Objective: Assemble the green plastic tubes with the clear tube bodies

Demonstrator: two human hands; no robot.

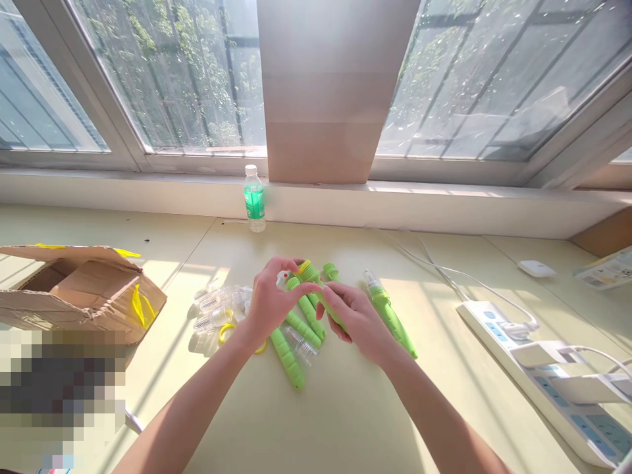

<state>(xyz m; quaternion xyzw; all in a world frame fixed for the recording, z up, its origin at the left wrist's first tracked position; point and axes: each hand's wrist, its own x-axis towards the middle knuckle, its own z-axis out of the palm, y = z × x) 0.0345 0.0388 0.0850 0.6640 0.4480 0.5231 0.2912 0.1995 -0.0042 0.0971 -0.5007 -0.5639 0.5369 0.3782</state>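
Note:
My right hand (359,320) is closed around a green plastic handle (312,275) whose wide threaded end points up and left. At that end my left hand (266,296) pinches a yellow ring (303,267) with bent fingers, its thumb along the handle. The ring sits at the threaded mouth; how far on it is, I cannot tell. Below my hands lie several loose green ribbed handles (287,361). Clear plastic tubes (213,300) and more yellow rings (224,333) are left of them. A green handle with a clear tip (392,321) rests right of my right hand.
An open cardboard box (108,309) with yellow tape stands at left. A bottle with a green label (255,201) is by the window ledge. A white power strip (538,388) with plugs and cables runs along the right. A small white device (537,268) lies behind it.

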